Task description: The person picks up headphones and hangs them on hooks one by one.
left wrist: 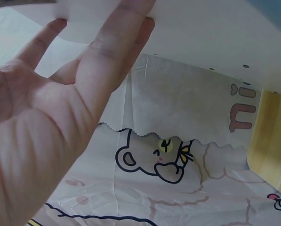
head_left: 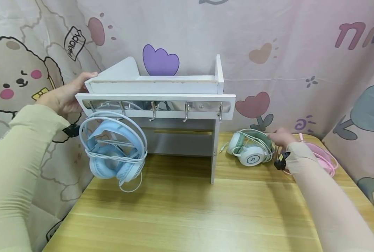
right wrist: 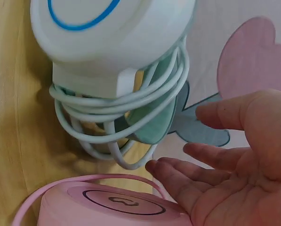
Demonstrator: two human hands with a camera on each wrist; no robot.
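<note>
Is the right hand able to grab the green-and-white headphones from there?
Probably yes: the right hand is close beside the green-and-white headphones, holding nothing, and nothing seems to block the way.

Head view downward, wrist views close, left seemingly sharing shelf [head_left: 161, 88]

My left grip [head_left: 64, 94] touches the white shelf [head_left: 155, 87], where blue headphones [head_left: 101, 168] hang; my right grip [head_left: 283, 137] is between mint-and-white headphones [head_left: 252, 156] and pink headphones [head_left: 323, 154] on the desk [head_left: 187, 217].
</note>
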